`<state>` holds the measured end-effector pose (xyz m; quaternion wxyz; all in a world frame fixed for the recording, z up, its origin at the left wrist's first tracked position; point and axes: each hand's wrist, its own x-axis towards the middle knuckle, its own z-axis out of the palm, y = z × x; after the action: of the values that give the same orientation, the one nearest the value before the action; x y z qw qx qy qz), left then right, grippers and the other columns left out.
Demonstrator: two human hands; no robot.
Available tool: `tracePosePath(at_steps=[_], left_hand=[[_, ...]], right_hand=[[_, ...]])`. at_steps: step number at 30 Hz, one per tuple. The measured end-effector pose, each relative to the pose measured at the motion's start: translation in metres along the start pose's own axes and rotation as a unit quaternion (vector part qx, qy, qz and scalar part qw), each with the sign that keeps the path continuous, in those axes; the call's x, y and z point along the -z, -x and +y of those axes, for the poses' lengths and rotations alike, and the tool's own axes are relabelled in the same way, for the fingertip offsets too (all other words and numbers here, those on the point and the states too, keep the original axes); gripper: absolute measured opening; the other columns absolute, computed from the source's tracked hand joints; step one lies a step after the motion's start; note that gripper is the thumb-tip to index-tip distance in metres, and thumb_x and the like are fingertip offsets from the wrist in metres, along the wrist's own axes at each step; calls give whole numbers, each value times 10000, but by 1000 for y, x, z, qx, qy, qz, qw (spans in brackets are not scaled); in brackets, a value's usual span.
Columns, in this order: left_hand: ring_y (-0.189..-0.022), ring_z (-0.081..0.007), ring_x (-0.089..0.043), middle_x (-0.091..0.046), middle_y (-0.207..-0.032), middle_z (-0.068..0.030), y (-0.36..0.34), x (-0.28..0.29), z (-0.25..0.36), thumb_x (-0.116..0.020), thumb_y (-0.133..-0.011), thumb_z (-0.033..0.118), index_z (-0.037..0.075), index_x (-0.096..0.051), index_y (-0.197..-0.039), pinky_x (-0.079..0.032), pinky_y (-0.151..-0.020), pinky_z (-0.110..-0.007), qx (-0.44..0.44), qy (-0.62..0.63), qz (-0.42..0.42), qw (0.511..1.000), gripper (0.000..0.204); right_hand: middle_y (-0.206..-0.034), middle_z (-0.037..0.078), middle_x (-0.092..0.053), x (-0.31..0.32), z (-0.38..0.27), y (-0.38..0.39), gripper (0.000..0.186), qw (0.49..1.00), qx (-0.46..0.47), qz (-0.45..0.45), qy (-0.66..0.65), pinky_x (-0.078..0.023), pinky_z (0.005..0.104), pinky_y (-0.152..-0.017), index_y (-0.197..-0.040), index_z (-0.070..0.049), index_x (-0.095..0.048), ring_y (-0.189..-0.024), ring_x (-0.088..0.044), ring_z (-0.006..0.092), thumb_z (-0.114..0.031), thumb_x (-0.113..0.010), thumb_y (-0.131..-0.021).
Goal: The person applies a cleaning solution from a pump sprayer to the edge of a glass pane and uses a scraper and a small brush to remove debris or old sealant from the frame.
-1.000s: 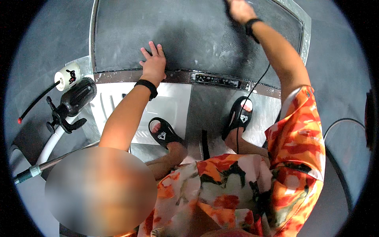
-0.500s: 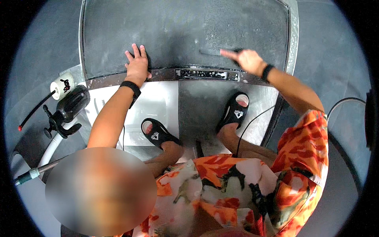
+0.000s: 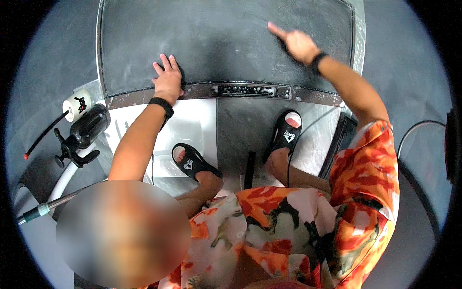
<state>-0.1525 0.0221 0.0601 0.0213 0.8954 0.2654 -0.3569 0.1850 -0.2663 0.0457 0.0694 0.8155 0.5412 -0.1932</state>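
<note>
My left hand (image 3: 168,83) lies flat with its fingers spread on the near left part of a large dark grey panel (image 3: 202,33), which looks wet and streaked. Farther off on the right, my right hand (image 3: 301,46) is over the same panel, its index finger stretched forward and the other fingers curled. A faint thin dark shape shows ahead of that fingertip; blur and the dark surface hide what it is. Along the panel's near edge runs a dark strip (image 3: 192,91) with white suds on it, and a black slot (image 3: 248,90) full of foam sits in it.
On the left stand a dark spray bottle (image 3: 89,127) and a white container (image 3: 76,105) with a black, red-tipped tube. A white basin (image 3: 185,120) lies below the strip. My feet wear black slides (image 3: 285,130). A pole (image 3: 36,213) is at lower left, a hose (image 3: 418,123) at right.
My right hand has moved away from me, up the panel, with the arm reaching farther. My left hand has stayed in place. The suds under the right hand's earlier spot look thinner.
</note>
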Motion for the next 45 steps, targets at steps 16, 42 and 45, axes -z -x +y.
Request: tracePosePath(at_steps=[16, 42, 45], left_hand=[[-1501, -620, -60, 94, -1729, -135, 17, 21, 126, -973, -610, 258, 565, -176, -1584, -438, -974, -817, -233, -18, -5, 972, 1296], [-1502, -626, 4, 89, -1730, -136, 19, 23, 127, -950, -678, 304, 556, -148, -1597, -403, -991, -829, -233, -20, -14, 972, 1245], [-1498, -632, -42, 54, -1731, -148, 17, 22, 128, -966, -627, 237, 539, -186, -1595, -450, -940, -823, -254, -6, 12, 967, 1279]], right_hand=[[-1041, 250, -716, -5, 86, 24, 728, 990, -113, 35, 72, -594, 540, -839, -1612, -457, -223, -932, -729, 412, -93, -421, -1012], [-1090, 284, -713, -23, 124, 68, 732, 975, -222, 17, 0, -582, 554, -878, -1595, -485, -250, -967, -724, 442, -91, -383, -993], [-1178, 317, -676, -6, 170, -10, 718, 934, -336, 107, -49, -536, 559, -971, -1588, -448, -302, -1098, -676, 466, -74, -391, -981]])
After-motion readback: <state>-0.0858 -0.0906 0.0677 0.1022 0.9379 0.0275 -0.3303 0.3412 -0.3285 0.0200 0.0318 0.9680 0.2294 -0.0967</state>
